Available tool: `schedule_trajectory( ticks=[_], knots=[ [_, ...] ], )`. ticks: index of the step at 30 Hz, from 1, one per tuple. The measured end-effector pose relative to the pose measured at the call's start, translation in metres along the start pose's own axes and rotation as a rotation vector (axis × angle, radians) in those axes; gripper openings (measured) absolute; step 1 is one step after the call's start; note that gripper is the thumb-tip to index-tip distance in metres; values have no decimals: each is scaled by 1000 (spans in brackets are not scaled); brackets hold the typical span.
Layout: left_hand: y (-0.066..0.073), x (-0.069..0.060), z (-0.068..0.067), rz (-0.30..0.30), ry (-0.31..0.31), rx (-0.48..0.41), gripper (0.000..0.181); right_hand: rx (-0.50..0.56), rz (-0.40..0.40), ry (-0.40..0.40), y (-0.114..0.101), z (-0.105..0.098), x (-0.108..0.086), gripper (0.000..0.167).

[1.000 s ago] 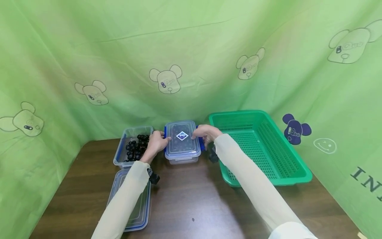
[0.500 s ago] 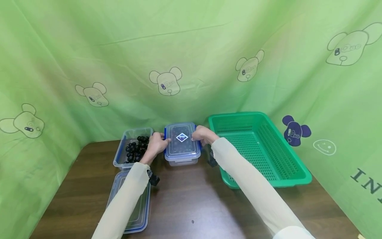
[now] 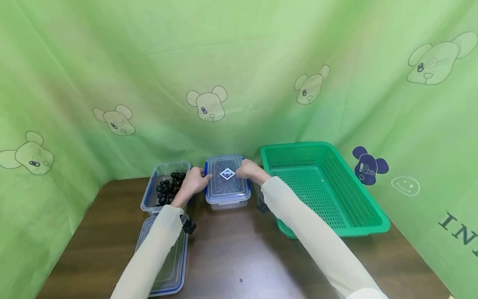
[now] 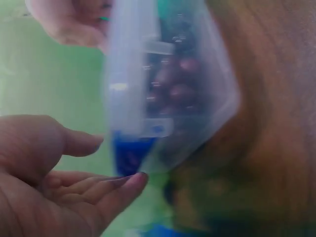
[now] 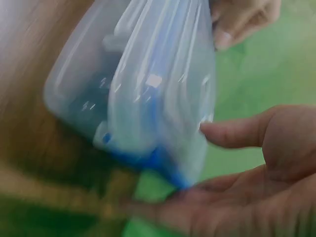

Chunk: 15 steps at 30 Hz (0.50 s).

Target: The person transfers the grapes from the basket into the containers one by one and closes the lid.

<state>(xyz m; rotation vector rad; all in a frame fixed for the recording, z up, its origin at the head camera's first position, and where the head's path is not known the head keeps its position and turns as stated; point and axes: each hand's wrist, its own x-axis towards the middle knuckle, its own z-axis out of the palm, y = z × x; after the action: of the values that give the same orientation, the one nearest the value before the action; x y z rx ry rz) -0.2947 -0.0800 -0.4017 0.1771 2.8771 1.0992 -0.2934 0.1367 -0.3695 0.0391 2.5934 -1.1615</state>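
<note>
A lidded plastic food container [image 3: 224,189] with a diamond-shaped label stands at the back middle of the table. Round, dark reddish fruit [image 4: 177,91] shows through its wall in the left wrist view. My left hand [image 3: 194,181] is at its left side, fingers touching a blue latch [image 4: 129,153]; the thumb looks apart from the lid. On the right side, my right hand [image 3: 251,170] pinches the container's edge, thumb on the lid and fingers at the other blue latch [image 5: 155,160]. Blur hides the exact finger contact.
Left of it, an unlidded container [image 3: 150,193] holds dark grapes [image 3: 168,190]. In front of that lies a loose clear lid [image 3: 173,265], partly under my left forearm. A green basket [image 3: 367,203] stands at the right. Green cloth [image 3: 157,74] hangs behind the table.
The blue latch on the right, sticking out earlier, is now close against the container's side. My right hand has moved slightly left, fingers drawn in. My left hand stays at the left side.
</note>
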Motion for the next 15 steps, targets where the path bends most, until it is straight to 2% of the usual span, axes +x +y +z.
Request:
schedule_trajectory(
  ticks=[3,6,8,9,12,15],
  knots=[
    [-1,-11,-16,14,-43,-17,44,-220,-66,19,-12,4,-12,23],
    [-5,-21,-38,31,-98,-125,48,-327,-104,34,-33,5,-26,21],
    [-9,-27,-55,44,-143,-192,48,-337,-129,53,-47,4,-36,30],
    [-13,-30,-64,57,-154,-198,48,-332,-141,57,-53,5,-41,35],
    [-28,-42,-88,83,-170,-167,49,-287,-165,50,-68,10,-54,44],
    [-46,-58,-110,81,-180,-127,46,-197,-182,16,-76,22,-67,40]
  ],
)
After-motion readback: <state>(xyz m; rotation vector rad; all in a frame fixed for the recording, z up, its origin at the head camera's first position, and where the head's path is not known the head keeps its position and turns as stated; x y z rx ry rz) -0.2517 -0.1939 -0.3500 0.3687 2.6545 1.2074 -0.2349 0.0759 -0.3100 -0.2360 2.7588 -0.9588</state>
